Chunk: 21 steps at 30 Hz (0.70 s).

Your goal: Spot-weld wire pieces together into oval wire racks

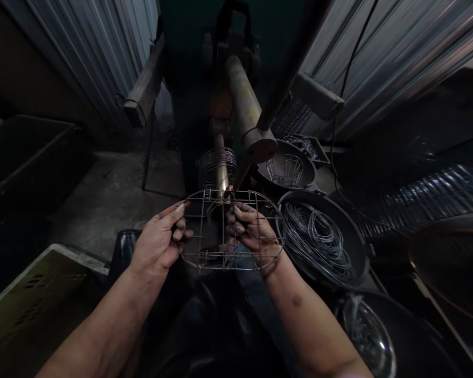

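Observation:
A wire basket (201,229), with rounded ends and crossing wires, is held up in front of me. My left hand (157,236) is closed on its left end, thumb and fingers pinched at the rim. A brownish strip lies along that hand's index finger; I cannot tell what it is. My right hand (254,226) reaches within the wires on the right, its fingers closed on a wire near the middle. The basket's far edge is at the tip of the spot welder's lower copper-coloured electrode arm (222,176). Whether it touches the tip is unclear.
Above stands the welder's thick upper arm (244,97). Wire rings (208,165) hang around the lower arm. On the right are a pan of wire rings (319,241), a pan (311,173) holding a wire basket, and stacked wire parts (437,199). A yellowish crate (27,273) stands left.

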Each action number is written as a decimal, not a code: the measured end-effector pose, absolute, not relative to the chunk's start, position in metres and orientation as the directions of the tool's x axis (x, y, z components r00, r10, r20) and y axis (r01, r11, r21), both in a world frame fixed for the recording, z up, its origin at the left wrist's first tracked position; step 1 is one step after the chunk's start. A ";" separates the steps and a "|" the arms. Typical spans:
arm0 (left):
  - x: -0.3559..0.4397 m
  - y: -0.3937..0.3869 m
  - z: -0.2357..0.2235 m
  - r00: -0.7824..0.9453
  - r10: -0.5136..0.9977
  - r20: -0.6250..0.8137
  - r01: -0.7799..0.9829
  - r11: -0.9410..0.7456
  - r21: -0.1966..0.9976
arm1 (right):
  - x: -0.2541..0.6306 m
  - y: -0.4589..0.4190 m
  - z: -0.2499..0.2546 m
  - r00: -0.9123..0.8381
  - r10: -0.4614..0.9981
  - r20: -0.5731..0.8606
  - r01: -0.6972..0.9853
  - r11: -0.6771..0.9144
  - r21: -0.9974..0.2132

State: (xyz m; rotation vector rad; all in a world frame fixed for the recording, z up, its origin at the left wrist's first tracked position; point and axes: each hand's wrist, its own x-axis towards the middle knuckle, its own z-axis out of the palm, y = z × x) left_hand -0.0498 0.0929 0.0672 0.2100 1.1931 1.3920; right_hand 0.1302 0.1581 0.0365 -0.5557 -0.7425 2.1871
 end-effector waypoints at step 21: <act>-0.050 0.088 0.077 -0.235 0.815 -0.530 -0.634 0.285 0.719 | 0.128 0.149 0.046 -0.618 0.769 -0.164 -0.549 -0.571 -0.611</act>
